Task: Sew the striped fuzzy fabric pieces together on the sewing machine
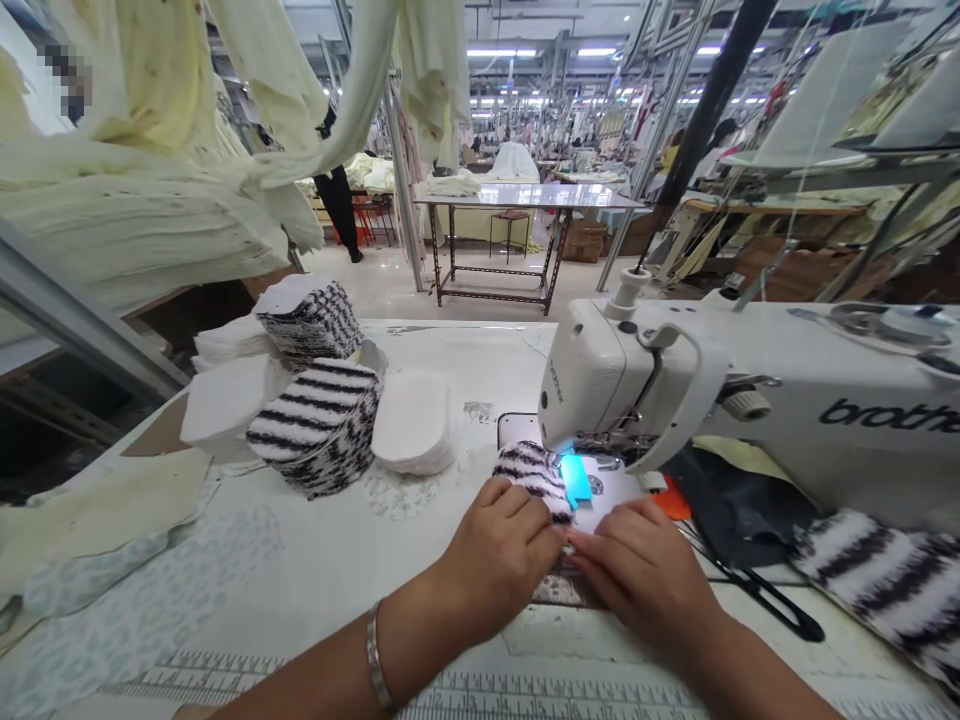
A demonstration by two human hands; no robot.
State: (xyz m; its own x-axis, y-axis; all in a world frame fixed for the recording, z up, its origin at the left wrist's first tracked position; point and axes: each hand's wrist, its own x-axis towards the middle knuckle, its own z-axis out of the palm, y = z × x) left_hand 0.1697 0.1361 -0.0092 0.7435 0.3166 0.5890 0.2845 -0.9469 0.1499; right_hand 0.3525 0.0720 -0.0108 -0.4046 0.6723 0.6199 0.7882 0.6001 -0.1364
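A black-and-white striped fuzzy fabric piece (531, 468) lies at the needle area of a white sewing machine (596, 375), lit by its lamp. My left hand (501, 548) is closed on the piece's near edge, fingers curled over it. Close beside it, my right hand (646, 562) pinches the near right corner, fingertips almost touching the left hand's. The fingers cover that corner, so the exact grip is partly hidden. A bright blue part (576, 480) stands beside the presser foot, right of the fabric.
Left of the machine stand stacks of striped pieces (315, 425) and white oval pieces (412, 425). Black scissors (780, 600) and a larger striped cloth (885, 580) lie at right. A printed ruler (480, 695) runs along the front edge. Cream cloth (135, 220) hangs at upper left.
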